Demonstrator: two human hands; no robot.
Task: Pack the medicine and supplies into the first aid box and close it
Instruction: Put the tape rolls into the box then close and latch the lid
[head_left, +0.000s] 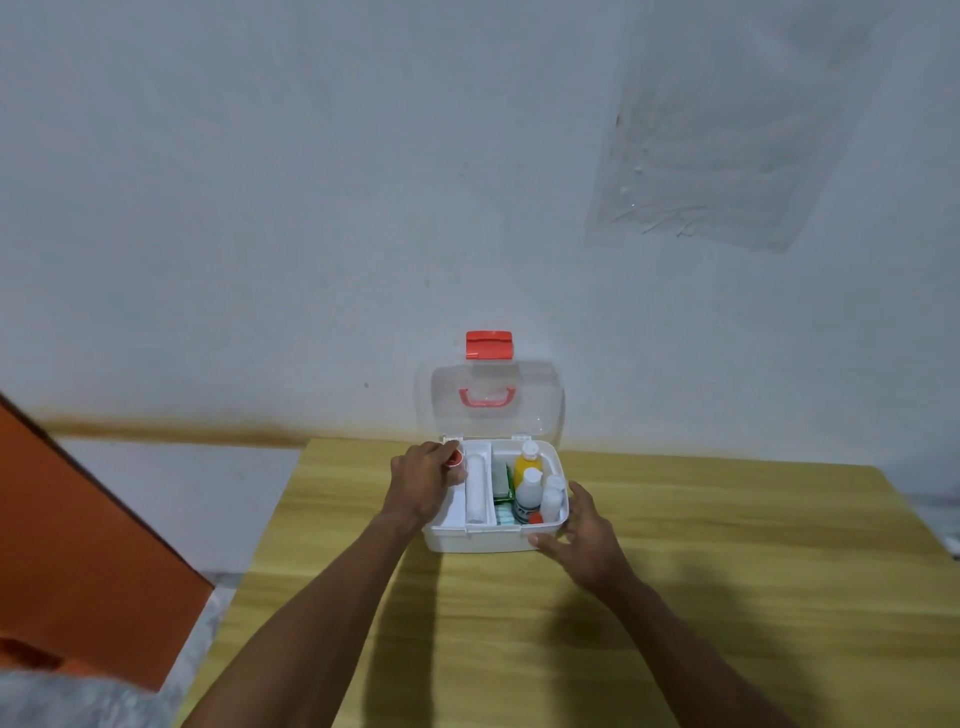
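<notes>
The white first aid box (483, 540) stands open on the wooden table, its clear lid (493, 400) upright with a red latch (489, 345) on top. Inside on the right are a yellow bottle (527, 461), a white bottle (529, 492) and a smaller clear bottle (551, 498); a white roll (474, 488) lies in the left tray. My left hand (423, 480) hovers over the box's left side, its fingers closed on a small red round item (455, 458). My right hand (587, 540) rests open against the box's right front corner.
The wooden table (675, 597) runs up to a pale wall (311, 208). An orange panel (78, 535) stands to the left beyond the table's edge, over a grey floor.
</notes>
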